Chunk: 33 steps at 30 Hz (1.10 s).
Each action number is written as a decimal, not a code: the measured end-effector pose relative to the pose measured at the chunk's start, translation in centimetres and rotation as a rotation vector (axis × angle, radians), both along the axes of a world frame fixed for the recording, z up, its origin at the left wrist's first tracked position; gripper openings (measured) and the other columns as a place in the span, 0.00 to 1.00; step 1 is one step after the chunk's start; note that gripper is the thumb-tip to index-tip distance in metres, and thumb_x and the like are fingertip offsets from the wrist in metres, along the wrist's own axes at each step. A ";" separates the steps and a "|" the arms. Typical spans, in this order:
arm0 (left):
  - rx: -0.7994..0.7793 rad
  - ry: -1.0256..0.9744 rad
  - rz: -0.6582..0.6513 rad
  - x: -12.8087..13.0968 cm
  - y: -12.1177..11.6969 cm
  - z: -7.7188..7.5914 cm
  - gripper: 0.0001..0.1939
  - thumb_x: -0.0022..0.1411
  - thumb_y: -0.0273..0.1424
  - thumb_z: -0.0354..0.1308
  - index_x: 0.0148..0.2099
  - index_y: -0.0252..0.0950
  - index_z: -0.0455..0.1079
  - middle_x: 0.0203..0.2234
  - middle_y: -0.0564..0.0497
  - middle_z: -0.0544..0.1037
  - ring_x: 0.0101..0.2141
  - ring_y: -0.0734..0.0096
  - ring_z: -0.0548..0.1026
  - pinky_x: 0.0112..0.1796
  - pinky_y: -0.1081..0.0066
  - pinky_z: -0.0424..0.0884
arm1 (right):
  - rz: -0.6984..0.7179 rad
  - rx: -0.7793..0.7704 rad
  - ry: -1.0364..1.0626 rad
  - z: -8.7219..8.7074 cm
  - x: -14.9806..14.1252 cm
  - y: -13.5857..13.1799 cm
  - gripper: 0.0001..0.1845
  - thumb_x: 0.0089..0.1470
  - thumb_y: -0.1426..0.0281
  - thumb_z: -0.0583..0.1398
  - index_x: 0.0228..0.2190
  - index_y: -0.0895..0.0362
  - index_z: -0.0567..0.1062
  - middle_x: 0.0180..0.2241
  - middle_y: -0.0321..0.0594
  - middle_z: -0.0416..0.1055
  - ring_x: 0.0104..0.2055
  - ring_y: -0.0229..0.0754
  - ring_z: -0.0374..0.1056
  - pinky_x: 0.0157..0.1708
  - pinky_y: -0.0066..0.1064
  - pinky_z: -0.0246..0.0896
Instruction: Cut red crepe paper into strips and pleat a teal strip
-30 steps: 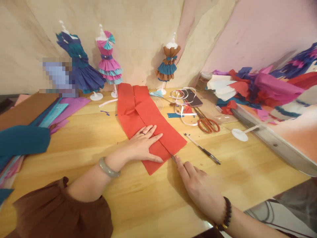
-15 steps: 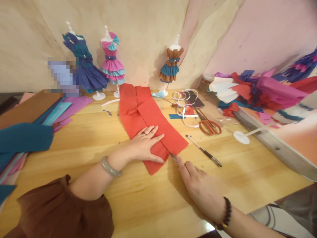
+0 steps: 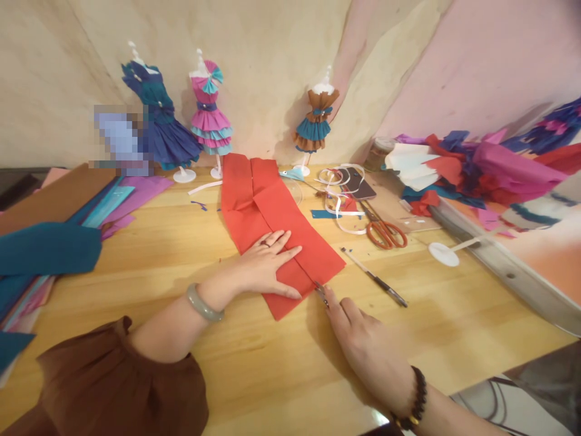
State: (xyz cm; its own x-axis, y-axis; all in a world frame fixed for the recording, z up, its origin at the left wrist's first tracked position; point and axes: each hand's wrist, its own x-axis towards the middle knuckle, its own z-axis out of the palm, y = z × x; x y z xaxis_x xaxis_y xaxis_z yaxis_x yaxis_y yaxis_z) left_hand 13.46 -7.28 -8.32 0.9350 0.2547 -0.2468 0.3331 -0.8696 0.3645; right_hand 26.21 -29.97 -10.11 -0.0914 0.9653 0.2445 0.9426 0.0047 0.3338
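A folded red crepe paper sheet [image 3: 290, 218] lies on the wooden table, with a straight line running down it between two layers. My left hand [image 3: 267, 263] rests flat on the paper, fingers spread and thumb toward the near edge. In my right hand [image 3: 363, 339] is a small craft knife [image 3: 321, 293], pinched low, mostly hidden by the fingers. Its metal tip touches the paper at the near end of the line, beside my left thumb.
Mini mannequins in paper dresses [image 3: 163, 121] stand along the wall. Orange-handled scissors [image 3: 385, 234], a pen [image 3: 385, 289] and white ribbon [image 3: 338, 203] lie to the right. Coloured paper sheets [image 3: 49, 248] are stacked at left, and crumpled paper [image 3: 494, 163] is heaped at far right.
The knife tip has shifted slightly right and toward me, to the near edge of the red paper. My left hand stays pressed in place. The whole view has shifted a little.
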 end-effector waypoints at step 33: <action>-0.010 -0.028 0.004 -0.2 -0.2 0.2 0.57 0.45 0.68 0.48 0.69 0.45 0.42 0.68 0.46 0.30 0.67 0.49 0.31 0.63 0.53 0.38 | -0.022 0.010 -0.006 -1.0 0.1 0.9 0.28 0.52 0.86 0.49 0.56 0.70 0.60 0.27 0.39 0.67 0.20 0.37 0.65 0.19 0.28 0.60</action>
State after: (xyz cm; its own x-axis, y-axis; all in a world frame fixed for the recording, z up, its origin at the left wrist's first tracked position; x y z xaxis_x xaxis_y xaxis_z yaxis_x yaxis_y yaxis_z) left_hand 13.23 -7.48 -8.10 0.9406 0.2560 -0.2230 0.3260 -0.8644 0.3829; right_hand 26.33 -29.08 -11.09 -0.0712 0.9646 0.2539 0.9404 -0.0199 0.3394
